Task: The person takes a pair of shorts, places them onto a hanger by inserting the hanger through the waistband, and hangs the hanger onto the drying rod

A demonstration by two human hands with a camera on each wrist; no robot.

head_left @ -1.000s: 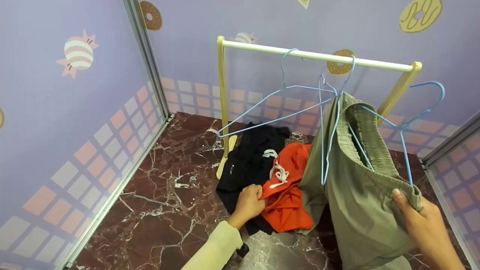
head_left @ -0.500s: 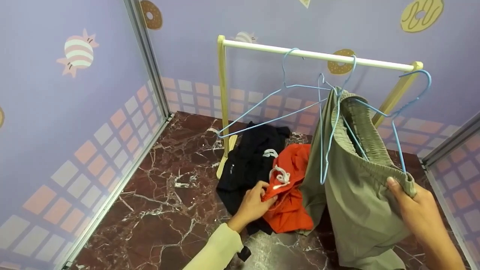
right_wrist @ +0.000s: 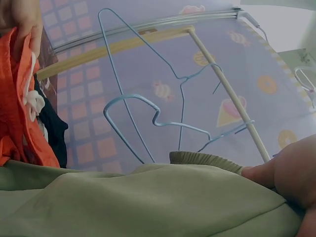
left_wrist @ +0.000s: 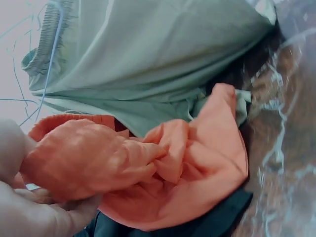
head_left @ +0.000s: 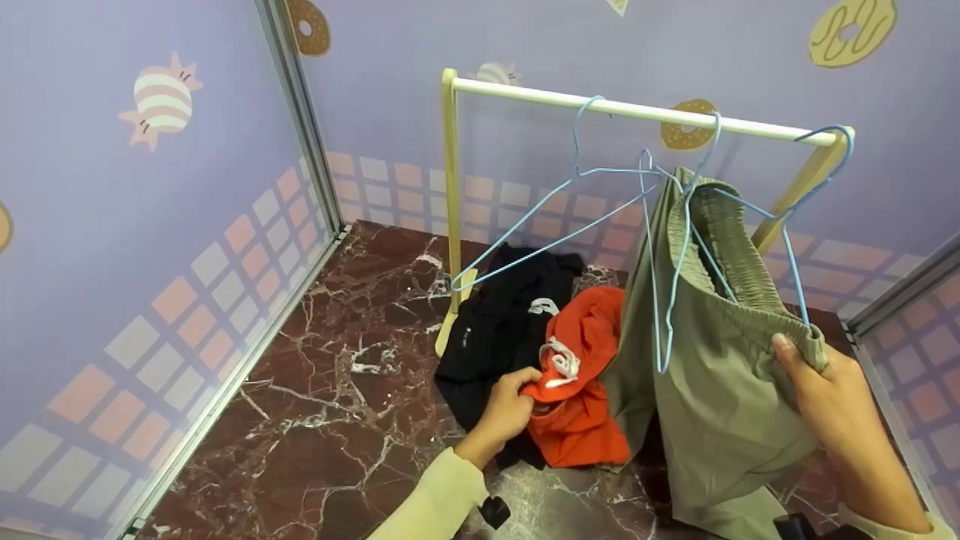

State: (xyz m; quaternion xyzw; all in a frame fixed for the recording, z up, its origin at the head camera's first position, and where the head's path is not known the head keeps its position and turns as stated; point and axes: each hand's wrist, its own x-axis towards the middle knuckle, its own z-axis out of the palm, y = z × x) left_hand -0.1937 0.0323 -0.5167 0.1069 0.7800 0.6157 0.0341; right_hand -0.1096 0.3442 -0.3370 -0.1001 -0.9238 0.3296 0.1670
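Observation:
My left hand (head_left: pixel 508 409) pinches the waistband edge of an orange garment with a white drawstring (head_left: pixel 581 431), which lies crumpled on the floor. Under and beside it is a black garment (head_left: pixel 487 345), also with a white cord. At the right, my right hand (head_left: pixel 832 390) grips the elastic waistband of olive-green pants (head_left: pixel 727 405), thumb on the outside. A blue hanger (head_left: pixel 795 262) sits inside that waistband. Its hook overlaps the right end of the rail in the head view; whether it rests on the rail I cannot tell. In the left wrist view orange cloth (left_wrist: pixel 89 163) bunches beside the fingers.
A clothes rack with a white rail (head_left: pixel 525 94) and wooden posts stands by the back wall. Two blue wire hangers (head_left: pixel 517 217) hang on it, one close in front of the pants. Glass-like side panels edge the dark marble floor (head_left: pixel 315 420).
My right hand has moved up and left with the pants, bringing the hanger's hook to the rail's right end. The left hand has shifted slightly right, lifting the orange waistband edge.

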